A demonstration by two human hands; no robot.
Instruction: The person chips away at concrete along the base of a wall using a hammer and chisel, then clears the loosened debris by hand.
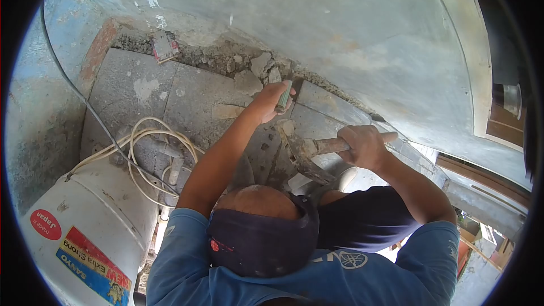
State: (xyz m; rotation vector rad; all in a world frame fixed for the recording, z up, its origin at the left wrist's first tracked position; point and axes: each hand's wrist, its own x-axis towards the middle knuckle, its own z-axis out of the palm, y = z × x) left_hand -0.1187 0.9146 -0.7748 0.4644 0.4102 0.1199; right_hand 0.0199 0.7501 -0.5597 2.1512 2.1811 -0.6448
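- Left hand (271, 103): closed round my chisel (284, 97), tip unclear, steadying it near the wall (362, 34).
- Right hand (362, 145): wrapped round my hammer (322, 147) near its handle end, for leverage.

The floor (192, 90) is of grey tiles, with a whitish stain (145, 89) at the left. Along its far edge lies broken rubble (211, 56), with several bigger chunks (247, 83). At the rubble's left part lies one small packet (166, 48).

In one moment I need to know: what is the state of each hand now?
Left hand: closed, holding a greenish rod-like tool.
Right hand: closed, holding a wooden-handled hammer.
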